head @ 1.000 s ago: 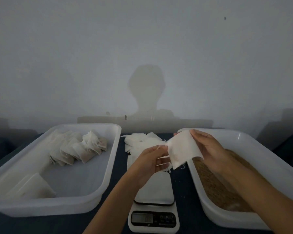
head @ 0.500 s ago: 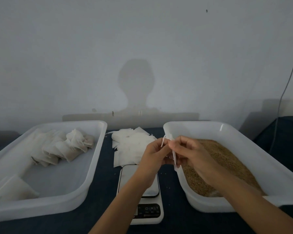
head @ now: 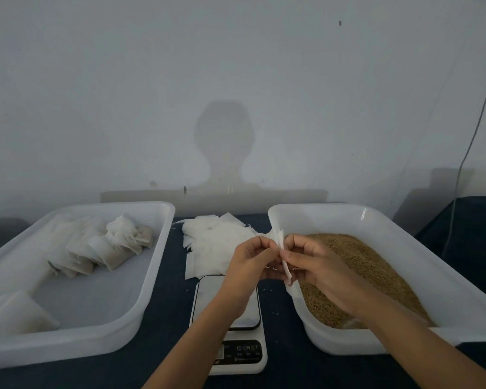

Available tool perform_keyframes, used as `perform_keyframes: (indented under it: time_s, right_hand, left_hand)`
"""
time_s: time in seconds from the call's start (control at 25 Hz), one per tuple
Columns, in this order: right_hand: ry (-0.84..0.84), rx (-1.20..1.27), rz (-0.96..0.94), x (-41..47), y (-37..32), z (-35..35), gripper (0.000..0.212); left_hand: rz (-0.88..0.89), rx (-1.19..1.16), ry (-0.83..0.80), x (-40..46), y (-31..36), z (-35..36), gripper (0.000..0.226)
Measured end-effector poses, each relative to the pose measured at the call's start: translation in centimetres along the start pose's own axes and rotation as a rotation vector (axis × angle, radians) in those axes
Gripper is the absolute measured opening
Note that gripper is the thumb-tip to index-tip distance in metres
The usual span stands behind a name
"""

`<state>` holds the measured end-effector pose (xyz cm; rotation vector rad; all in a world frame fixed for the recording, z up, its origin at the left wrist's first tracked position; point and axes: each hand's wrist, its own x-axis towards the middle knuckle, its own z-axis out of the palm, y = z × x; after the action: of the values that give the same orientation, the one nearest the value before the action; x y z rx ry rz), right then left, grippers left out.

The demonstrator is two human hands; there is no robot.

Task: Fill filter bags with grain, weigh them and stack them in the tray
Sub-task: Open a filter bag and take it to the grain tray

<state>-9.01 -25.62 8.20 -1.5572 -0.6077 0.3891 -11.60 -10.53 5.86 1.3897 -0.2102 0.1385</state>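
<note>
Head view shows both hands meeting at centre: left hand and right hand pinch an edge-on filter bag over the grain tray's 9 o'clock rim, above the scale. Dark worktop; pale wall at 12 o'clock.

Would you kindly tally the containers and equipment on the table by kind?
White plastic trays: 2 (left tray with filled bags, right tray with grain)
Digital kitchen scales: 1
Piles of empty filter bags: 1
Total: 4
</note>
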Motion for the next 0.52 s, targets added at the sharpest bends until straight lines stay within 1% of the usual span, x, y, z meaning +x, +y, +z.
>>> perform_keyframes:
  time_s: [0.24,0.32,0.4,0.44,0.52]
  right_hand:
    - [-0.005,-0.046,-0.007,-0.52,0.04,0.40,0.013]
    - [0.011,-0.041,-0.005,-0.69,0.01,0.57,0.016]
    - [0.114,-0.080,-0.007,-0.66,0.25,0.51,0.020]
    - [0.206,-0.153,-0.022,-0.60,0.44,0.37,0.021]
    - [0.388,-0.326,-0.076,-0.50,0.80,-0.15,0.018]
  left_hand:
    - [0.002,-0.009,-0.005,-0.45,-0.20,0.19,0.017]
    - [0.000,-0.026,-0.024,-0.56,-0.27,0.13,0.017]
    - [0.002,-0.001,-0.010,-0.50,-0.33,0.22,0.015]
    - [0.016,0.061,0.030,-0.30,-0.41,0.28,0.013]
    - [0.092,0.281,0.131,0.40,-0.56,0.52,0.010]
